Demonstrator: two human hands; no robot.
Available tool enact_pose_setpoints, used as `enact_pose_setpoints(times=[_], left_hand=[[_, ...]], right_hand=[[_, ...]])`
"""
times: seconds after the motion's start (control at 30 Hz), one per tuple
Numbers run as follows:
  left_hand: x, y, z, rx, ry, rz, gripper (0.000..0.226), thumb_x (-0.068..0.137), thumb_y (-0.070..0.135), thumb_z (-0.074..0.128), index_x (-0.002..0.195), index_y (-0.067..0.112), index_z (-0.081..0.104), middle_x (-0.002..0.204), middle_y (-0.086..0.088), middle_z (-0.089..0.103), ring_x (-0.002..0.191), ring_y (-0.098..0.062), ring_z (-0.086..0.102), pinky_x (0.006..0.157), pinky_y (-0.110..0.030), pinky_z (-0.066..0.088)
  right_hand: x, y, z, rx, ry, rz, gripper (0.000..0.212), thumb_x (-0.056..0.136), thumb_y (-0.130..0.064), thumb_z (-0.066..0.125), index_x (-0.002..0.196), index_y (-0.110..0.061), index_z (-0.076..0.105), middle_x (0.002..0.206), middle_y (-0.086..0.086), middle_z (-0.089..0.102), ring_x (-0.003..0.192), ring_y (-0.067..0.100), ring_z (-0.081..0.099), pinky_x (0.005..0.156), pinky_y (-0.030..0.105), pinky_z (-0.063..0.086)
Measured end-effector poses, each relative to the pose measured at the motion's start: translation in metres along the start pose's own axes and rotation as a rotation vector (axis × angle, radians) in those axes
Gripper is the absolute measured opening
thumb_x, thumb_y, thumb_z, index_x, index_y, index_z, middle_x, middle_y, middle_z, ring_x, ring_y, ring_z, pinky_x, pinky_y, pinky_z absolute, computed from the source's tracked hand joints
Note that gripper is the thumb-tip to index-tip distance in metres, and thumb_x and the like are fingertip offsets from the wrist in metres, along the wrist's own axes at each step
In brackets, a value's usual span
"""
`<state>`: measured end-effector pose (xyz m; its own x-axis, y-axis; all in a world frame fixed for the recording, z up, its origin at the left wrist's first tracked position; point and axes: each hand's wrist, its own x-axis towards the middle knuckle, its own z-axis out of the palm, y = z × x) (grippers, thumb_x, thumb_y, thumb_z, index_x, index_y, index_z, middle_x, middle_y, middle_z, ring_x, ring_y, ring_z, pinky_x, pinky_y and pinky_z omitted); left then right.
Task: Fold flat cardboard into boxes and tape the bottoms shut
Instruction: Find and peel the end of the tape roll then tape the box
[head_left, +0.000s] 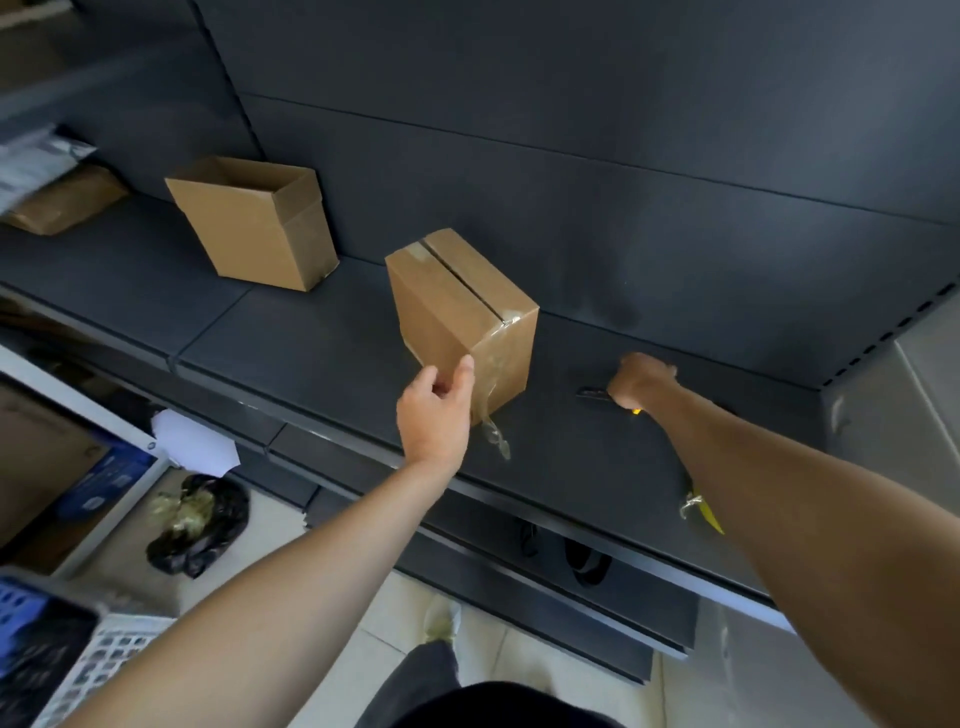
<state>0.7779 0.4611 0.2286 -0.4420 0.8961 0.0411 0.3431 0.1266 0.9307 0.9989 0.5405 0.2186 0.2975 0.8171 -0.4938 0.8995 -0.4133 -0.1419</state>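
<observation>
A closed cardboard box (457, 306) stands on the dark shelf (311, 358) with its taped seam facing up. Clear tape runs down its near corner and ends in a loose crumpled tail (496, 439). My left hand (436, 410) pinches that near corner low down, thumb on the taped edge and fingers curled against the left face. To the right, my right hand (641, 382) lies on the shelf and grips a dark cutter (595, 394) with a yellow end. A second box (254, 228), open at the top, stands further back on the left.
A yellow item with a scrap of tape (701, 509) lies near the shelf's front edge under my right forearm. Brown packages (62, 202) sit at the far left of the shelf. Below are a black bag (200, 525), white paper (195, 441) and a basket (104, 660).
</observation>
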Motion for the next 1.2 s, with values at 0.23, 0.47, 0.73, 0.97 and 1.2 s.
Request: enact_pose_setpoints(times=[0.23,0.47,0.73,0.97,1.2], left_hand=[[-0.018,-0.026,0.031,0.112,-0.21,-0.327,0.026,0.089,0.036,0.062,0.099,0.012,0.061,0.09,0.004,0.061,0.078,-0.011,0.058,0.062,-0.022,0.039],[-0.003,-0.022,0.058,0.023,0.026,-0.666,0.075,0.076,0.043,0.075,0.13,0.004,0.041,0.133,-0.015,0.049,0.117,-0.036,0.053,0.096,-0.045,0.046],[0.008,-0.016,0.064,-0.183,0.111,-0.666,0.022,0.083,0.029,0.07,0.086,0.008,0.065,0.094,-0.009,0.068,0.083,-0.028,0.063,0.078,-0.033,0.051],[0.0,-0.021,0.045,-0.002,-0.058,-0.492,0.026,0.082,0.027,0.073,0.065,0.013,0.059,0.062,0.002,0.055,0.053,-0.011,0.049,0.048,-0.023,0.035],[0.006,-0.028,0.03,0.124,-0.138,-0.343,0.027,0.081,0.026,0.073,0.065,0.011,0.059,0.068,0.01,0.05,0.058,-0.002,0.047,0.049,-0.014,0.034]], right_hand=[[0.012,0.03,0.032,-0.226,0.072,-0.066,0.057,0.089,-0.009,0.058,0.141,-0.014,0.036,0.141,0.017,0.038,0.132,0.037,0.03,0.105,0.047,0.032],[0.007,0.045,0.027,-0.143,0.23,-0.272,0.033,0.093,-0.024,0.057,0.118,-0.011,0.04,0.12,0.016,0.053,0.116,0.036,0.046,0.098,0.045,0.034],[-0.025,0.018,-0.003,-0.172,0.242,-0.749,0.035,0.096,-0.039,0.05,0.113,-0.008,0.046,0.107,0.011,0.055,0.091,0.033,0.056,0.071,0.036,0.042],[-0.039,-0.038,0.002,-0.351,0.105,-0.895,0.028,0.099,-0.032,0.046,0.124,-0.018,0.046,0.112,0.009,0.045,0.091,0.03,0.057,0.075,0.041,0.05],[-0.027,-0.071,0.019,-0.483,0.04,-0.845,0.028,0.099,-0.027,0.05,0.125,-0.019,0.05,0.121,0.008,0.046,0.104,0.028,0.053,0.073,0.034,0.04]])
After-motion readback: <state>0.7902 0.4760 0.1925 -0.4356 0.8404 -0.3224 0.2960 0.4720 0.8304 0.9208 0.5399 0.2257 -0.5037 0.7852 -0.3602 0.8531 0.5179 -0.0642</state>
